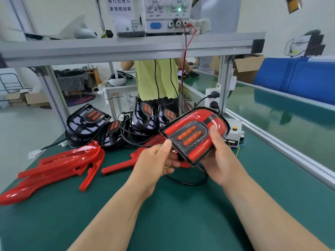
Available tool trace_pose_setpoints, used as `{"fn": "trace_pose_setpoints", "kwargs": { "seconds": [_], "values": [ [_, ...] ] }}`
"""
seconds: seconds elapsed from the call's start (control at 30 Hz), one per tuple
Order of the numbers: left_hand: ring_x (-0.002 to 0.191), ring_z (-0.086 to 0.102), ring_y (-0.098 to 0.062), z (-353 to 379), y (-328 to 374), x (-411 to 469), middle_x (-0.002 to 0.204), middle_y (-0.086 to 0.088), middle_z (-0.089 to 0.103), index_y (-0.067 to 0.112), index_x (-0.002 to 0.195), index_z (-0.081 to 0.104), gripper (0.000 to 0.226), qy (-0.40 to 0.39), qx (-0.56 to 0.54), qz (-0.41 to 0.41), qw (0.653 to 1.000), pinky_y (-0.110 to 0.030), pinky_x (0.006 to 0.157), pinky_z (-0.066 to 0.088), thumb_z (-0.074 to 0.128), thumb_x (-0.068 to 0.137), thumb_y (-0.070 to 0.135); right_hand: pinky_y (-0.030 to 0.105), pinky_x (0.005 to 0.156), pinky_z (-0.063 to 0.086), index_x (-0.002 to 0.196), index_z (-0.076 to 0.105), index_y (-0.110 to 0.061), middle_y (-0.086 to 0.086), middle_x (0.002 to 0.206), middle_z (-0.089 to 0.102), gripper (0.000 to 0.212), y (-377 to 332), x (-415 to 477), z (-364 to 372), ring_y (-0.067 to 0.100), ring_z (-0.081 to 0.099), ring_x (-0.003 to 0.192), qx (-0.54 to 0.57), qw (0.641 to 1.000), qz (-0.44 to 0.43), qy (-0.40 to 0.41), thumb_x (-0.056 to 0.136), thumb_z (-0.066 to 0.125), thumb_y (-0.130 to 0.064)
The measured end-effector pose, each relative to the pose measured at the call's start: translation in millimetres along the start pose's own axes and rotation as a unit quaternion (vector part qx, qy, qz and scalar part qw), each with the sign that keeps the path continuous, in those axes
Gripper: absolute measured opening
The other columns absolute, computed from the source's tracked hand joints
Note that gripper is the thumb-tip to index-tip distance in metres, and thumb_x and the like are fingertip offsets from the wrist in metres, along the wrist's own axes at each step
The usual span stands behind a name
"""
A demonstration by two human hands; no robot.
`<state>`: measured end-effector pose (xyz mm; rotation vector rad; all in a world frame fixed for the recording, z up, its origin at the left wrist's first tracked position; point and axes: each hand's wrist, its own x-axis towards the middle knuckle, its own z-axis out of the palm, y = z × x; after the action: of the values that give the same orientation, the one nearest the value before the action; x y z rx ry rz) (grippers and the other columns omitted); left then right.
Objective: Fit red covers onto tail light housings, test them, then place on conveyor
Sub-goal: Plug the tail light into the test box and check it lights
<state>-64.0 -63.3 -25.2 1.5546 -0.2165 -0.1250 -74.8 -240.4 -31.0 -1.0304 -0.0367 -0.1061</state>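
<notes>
Both hands hold one tail light above the green bench, its red cover fitted and facing me, two orange strips in its dark centre. My left hand pinches its lower left edge. My right hand grips its lower right side, thumb on the red face. A black cable hangs under it onto the mat. Several uncovered black housings stand in a pile behind. Loose red covers lie at the left, and another red cover lies below my left hand.
The green conveyor runs along the right behind an aluminium rail. A small grey test box sits by the rail. A power supply with red and black leads stands on the upper shelf. A person in a yellow-green shirt stands beyond the bench.
</notes>
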Motion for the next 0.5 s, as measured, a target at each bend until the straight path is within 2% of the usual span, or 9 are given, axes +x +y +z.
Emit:
{"fn": "trace_pose_setpoints", "kwargs": {
  "seconds": [0.07, 0.13, 0.23, 0.37, 0.43, 0.5],
  "values": [
    [0.068, 0.069, -0.015, -14.1, 2.0, 6.7, 0.075, -0.001, 0.073, 0.015, 0.089, 0.071, 0.04, 0.105, 0.116, 0.041, 0.987, -0.024, 0.058, 0.053, 0.047, 0.1, 0.045, 0.048, 0.103, 0.047, 0.134, 0.059, -0.013, 0.012, 0.127, 0.068, 0.07, -3.1, 1.4, -13.4, 0.029, 0.064, 0.119, 0.054, 0.998, 0.016, 0.022, 0.084, 0.056, -0.062],
    [0.073, 0.066, -0.024, -24.4, 0.2, 10.6, 0.074, -0.005, 0.069, 0.01, 0.084, 0.067, 0.046, 0.186, 0.239, 0.049, 0.952, -0.037, 0.068, 0.052, 0.046, 0.098, 0.049, 0.049, 0.103, 0.047, 0.135, 0.058, -0.015, 0.012, 0.128, 0.068, 0.069, -8.5, 2.1, -23.3, 0.029, 0.065, 0.118, 0.07, 0.997, 0.018, 0.034, 0.084, 0.056, -0.061],
    [0.076, 0.059, -0.022, -18.4, -8.5, 9.3, 0.073, 0.0, 0.063, 0.012, 0.078, 0.059, 0.053, 0.146, 0.378, 0.002, 0.914, -0.036, 0.07, 0.046, 0.045, 0.094, 0.061, 0.054, 0.106, 0.044, 0.131, 0.06, -0.016, 0.012, 0.125, 0.069, 0.068, -12.7, 0.2, -25.8, 0.031, 0.065, 0.117, 0.051, 0.998, 0.018, 0.043, 0.081, 0.056, -0.062],
    [0.082, 0.06, -0.023, -7.1, -12.5, 7.5, 0.083, 0.003, 0.063, 0.017, 0.084, 0.053, 0.056, 0.112, 0.403, -0.057, 0.906, -0.036, 0.074, 0.048, 0.05, 0.085, 0.073, 0.05, 0.104, 0.047, 0.121, 0.067, -0.016, 0.01, 0.12, 0.072, 0.063, -11.0, -4.5, -22.6, 0.027, 0.069, 0.11, 0.017, 0.999, 0.016, 0.036, 0.079, 0.057, -0.063],
    [0.078, 0.06, -0.023, -2.2, -11.8, 4.6, 0.082, 0.002, 0.062, 0.017, 0.082, 0.05, 0.056, 0.11, 0.421, -0.069, 0.898, -0.037, 0.073, 0.05, 0.056, 0.081, 0.073, 0.051, 0.101, 0.049, 0.119, 0.068, -0.015, 0.012, 0.119, 0.072, 0.061, -10.2, -6.6, -19.7, 0.029, 0.069, 0.111, -0.007, 1.0, 0.017, 0.025, 0.081, 0.056, -0.061],
    [0.083, 0.063, -0.024, 2.6, -9.9, 1.8, 0.087, 0.0, 0.064, 0.016, 0.09, 0.054, 0.054, 0.117, 0.415, -0.079, 0.899, -0.038, 0.074, 0.053, 0.066, 0.077, 0.068, 0.052, 0.101, 0.049, 0.119, 0.068, -0.016, 0.012, 0.12, 0.071, 0.059, -9.9, -8.4, -16.6, 0.03, 0.067, 0.114, -0.021, 0.999, 0.019, 0.019, 0.081, 0.057, -0.06]
  ]
}}
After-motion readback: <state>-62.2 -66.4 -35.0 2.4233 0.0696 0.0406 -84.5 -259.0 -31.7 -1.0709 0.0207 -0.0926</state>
